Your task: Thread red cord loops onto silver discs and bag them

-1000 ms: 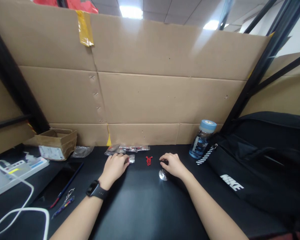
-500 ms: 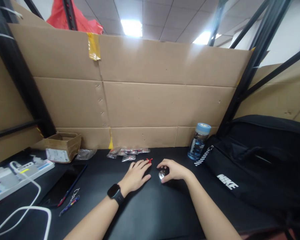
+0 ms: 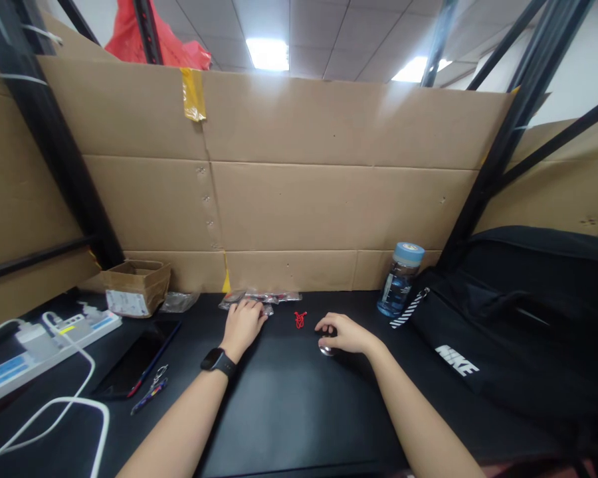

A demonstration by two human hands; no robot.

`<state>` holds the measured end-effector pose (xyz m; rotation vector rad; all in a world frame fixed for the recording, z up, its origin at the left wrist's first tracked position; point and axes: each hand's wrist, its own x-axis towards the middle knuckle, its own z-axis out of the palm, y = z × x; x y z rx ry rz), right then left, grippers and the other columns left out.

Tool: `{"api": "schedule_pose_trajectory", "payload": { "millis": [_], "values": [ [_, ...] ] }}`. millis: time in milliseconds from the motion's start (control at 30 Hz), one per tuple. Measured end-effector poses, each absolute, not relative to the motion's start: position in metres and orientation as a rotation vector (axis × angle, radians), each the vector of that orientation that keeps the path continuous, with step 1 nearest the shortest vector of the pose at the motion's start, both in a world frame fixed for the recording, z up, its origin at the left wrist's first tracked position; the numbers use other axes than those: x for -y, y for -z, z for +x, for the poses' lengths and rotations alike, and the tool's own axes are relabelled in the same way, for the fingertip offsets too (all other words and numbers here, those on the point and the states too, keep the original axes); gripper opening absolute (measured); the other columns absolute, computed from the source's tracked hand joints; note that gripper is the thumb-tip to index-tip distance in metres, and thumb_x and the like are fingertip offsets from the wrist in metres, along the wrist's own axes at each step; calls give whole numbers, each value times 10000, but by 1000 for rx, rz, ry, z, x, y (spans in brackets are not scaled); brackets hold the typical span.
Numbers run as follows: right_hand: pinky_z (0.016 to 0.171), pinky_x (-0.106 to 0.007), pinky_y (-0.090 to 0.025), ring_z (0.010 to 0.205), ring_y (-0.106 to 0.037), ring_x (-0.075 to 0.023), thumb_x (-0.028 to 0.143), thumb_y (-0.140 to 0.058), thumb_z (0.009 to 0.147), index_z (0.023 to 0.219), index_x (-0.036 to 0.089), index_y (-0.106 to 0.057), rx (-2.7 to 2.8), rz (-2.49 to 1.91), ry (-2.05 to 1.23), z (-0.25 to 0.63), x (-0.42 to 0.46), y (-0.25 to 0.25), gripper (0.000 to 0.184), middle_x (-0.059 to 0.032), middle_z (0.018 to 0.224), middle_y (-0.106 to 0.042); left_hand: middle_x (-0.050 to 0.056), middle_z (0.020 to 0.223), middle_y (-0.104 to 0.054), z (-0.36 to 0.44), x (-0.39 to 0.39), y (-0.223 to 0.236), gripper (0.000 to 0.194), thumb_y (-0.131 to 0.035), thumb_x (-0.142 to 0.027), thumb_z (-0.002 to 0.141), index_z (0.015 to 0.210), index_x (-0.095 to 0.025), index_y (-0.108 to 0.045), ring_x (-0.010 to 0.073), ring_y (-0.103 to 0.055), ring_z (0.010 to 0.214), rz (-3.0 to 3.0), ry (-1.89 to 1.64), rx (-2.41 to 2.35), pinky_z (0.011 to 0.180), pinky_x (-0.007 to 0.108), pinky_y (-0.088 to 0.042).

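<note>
My left hand (image 3: 243, 326), with a dark watch on its wrist, lies palm down over the near side of several small clear plastic packets (image 3: 284, 297). Its fingers are slightly bent and stretched forward, and the packets under them are partly covered. My right hand (image 3: 346, 333) is curled, thumb and fingers around a small shiny round disc (image 3: 325, 350) just above or on the table; the far part of the disc is hidden. Between the two hands a tangled red cord (image 3: 299, 320) lies on the black tabletop (image 3: 299, 411).
A blue-capped water bottle (image 3: 401, 279) and a black bag (image 3: 518, 332) stand on the right. On the left are a small cardboard box (image 3: 138, 287), a phone (image 3: 137, 358), a keychain (image 3: 151, 392) and a white power strip (image 3: 44, 348) with cables. A cardboard wall (image 3: 329, 206) closes the back.
My left hand went from the packets to the red cord, then moved back left onto the packets. My right hand has stayed at the shiny disc, which now shows less of its face.
</note>
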<state>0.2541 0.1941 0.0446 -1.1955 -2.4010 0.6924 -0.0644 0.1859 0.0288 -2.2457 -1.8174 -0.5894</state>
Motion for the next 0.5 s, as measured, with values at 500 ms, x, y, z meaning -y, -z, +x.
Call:
{"api": "schedule_pose_trajectory", "payload": {
  "millis": [500],
  "values": [
    [771,-272,-493,832,-631,-176,258,-811,750,1041,232,-798,2377,-1213,-654,257,-199,-31,293,-35,924,-667,58,1185,-773,-143,-230,-64,302,-497,-341,1007,1055,-284,-790,256,-680,1127,-2136,640,1932,929,324,-448]
  ]
}}
